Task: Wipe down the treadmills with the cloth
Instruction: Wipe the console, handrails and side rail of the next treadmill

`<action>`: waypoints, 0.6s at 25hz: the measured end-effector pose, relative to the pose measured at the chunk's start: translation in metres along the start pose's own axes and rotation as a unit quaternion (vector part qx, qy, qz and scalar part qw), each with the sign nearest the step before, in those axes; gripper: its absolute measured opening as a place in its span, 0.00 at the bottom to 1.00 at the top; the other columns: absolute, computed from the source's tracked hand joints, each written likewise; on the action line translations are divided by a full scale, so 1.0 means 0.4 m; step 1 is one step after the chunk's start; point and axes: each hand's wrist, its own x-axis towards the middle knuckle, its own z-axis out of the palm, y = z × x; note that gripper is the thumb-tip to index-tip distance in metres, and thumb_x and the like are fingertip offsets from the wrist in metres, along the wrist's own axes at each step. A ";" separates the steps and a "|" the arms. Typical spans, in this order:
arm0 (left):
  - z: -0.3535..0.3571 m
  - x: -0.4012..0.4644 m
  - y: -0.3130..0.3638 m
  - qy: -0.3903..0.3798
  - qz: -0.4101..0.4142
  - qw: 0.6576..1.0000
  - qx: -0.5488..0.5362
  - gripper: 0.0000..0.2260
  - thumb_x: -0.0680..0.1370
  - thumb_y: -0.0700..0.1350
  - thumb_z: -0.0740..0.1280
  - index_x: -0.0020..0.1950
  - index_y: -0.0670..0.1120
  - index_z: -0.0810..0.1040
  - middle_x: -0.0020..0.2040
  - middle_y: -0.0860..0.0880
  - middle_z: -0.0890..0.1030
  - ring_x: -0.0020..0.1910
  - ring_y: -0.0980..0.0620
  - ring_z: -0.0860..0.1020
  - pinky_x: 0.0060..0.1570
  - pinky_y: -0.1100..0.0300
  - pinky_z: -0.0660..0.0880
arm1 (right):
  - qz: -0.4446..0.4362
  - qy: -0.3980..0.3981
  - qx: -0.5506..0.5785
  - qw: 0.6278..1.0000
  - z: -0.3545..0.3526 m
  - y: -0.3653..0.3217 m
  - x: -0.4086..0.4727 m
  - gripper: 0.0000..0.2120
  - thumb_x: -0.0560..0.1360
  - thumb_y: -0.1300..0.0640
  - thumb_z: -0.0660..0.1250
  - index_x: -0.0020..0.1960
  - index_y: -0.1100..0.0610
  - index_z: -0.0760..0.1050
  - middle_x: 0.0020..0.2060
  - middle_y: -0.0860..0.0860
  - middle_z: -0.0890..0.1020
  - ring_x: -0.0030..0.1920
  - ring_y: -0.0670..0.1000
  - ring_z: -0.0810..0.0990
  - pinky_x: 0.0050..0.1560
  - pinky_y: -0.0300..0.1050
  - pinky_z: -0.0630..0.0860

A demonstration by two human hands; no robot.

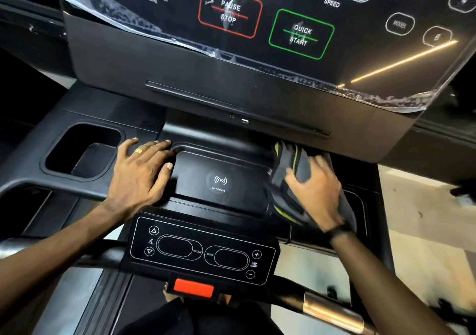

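We see the treadmill console from above, and we take the charging pad, marked with a wireless symbol and "FAST CHARGE", as our landmark. Our right hand lies just right of the pad, fingers curled down over the cloth and pressing it against the console at the pad's right edge. The cloth is dark grey with yellow-green stripes, bunched under the palm, and part of it reaches up toward the ledge above the pad. A dark band sits on that wrist. Our left hand rests flat just left of the pad, fingers spread and straight, holding nothing; its thumb touches the pad's left rim, and one finger wears a gold ring. Farther left of the pad is a deep cup holder. Above the pad rises the screen, covered in peeling film, showing "PAUSE STOP" and "QUICK START". Below the pad sit the incline and speed panel and a red clip.
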 end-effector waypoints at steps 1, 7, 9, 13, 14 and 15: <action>0.000 0.001 0.000 0.000 0.002 1.000 -0.001 0.21 0.80 0.51 0.53 0.58 0.42 0.83 0.62 0.44 0.82 0.60 0.45 0.81 0.68 0.44 0.61 | 0.024 0.010 -0.006 1.000 0.013 -0.024 0.024 0.18 0.69 0.44 0.67 0.51 0.57 0.79 0.42 0.56 0.79 0.43 0.62 0.81 0.36 0.51 0.77; -0.001 -0.003 0.005 0.007 -0.003 1.000 0.003 0.22 0.80 0.51 0.53 0.58 0.42 0.83 0.62 0.43 0.82 0.59 0.44 0.82 0.67 0.43 0.61 | -0.186 -0.069 0.097 0.975 -0.050 -0.008 -0.165 0.14 0.72 0.45 0.68 0.46 0.56 0.77 0.41 0.49 0.77 0.42 0.52 0.78 0.39 0.48 0.74; -0.003 0.000 0.003 0.002 -0.008 1.000 0.003 0.22 0.80 0.51 0.54 0.57 0.42 0.83 0.61 0.43 0.82 0.59 0.44 0.82 0.67 0.44 0.60 | -0.152 -0.044 0.078 0.984 -0.038 0.015 -0.116 0.14 0.72 0.45 0.68 0.45 0.57 0.78 0.40 0.51 0.77 0.41 0.54 0.79 0.39 0.50 0.76; -0.003 0.002 0.000 -0.007 -0.001 1.000 0.001 0.21 0.80 0.51 0.54 0.57 0.42 0.83 0.61 0.44 0.82 0.59 0.44 0.81 0.67 0.44 0.60 | -0.005 0.000 0.010 1.000 0.031 -0.095 0.024 0.17 0.69 0.43 0.66 0.44 0.57 0.76 0.43 0.55 0.78 0.44 0.61 0.80 0.37 0.51 0.76; -0.003 0.001 -0.001 -0.008 -0.002 1.000 0.002 0.21 0.80 0.51 0.54 0.57 0.42 0.83 0.62 0.44 0.82 0.59 0.44 0.81 0.67 0.44 0.60 | -0.038 -0.011 0.015 0.999 0.035 -0.115 0.008 0.16 0.69 0.42 0.66 0.44 0.56 0.75 0.43 0.54 0.78 0.45 0.59 0.80 0.37 0.51 0.76; 0.000 -0.003 -0.001 -0.008 -0.003 1.000 0.004 0.22 0.80 0.51 0.54 0.57 0.42 0.83 0.62 0.44 0.82 0.59 0.44 0.82 0.67 0.43 0.60 | -0.092 -0.032 0.029 0.995 0.026 -0.118 -0.025 0.16 0.69 0.42 0.66 0.44 0.55 0.75 0.43 0.52 0.77 0.46 0.57 0.79 0.37 0.51 0.76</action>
